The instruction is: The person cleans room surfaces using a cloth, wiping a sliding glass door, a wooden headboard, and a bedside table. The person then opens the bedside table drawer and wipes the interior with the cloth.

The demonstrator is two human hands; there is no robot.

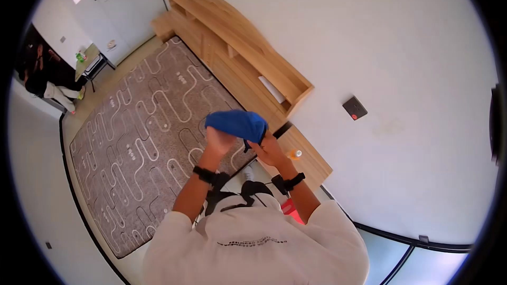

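Observation:
A blue cloth item (236, 123) is held up in front of me, above the near edge of the mattress. Its exact kind I cannot make out; a dark strap or edge hangs at its right side. My left hand (219, 140) is at its left part, with the fingers hidden under the fabric. At the right end, my right hand (269, 151) is closed on the cloth's edge. Both wrists wear black bands.
A bare patterned mattress (142, 142) lies left, with a wooden headboard (248, 42) behind it. On the wooden nightstand (311, 161) stands an orange bottle (294, 154). Something red (291, 210) is beside my right arm. Another person (50, 87) is by a small table (91, 59), far left.

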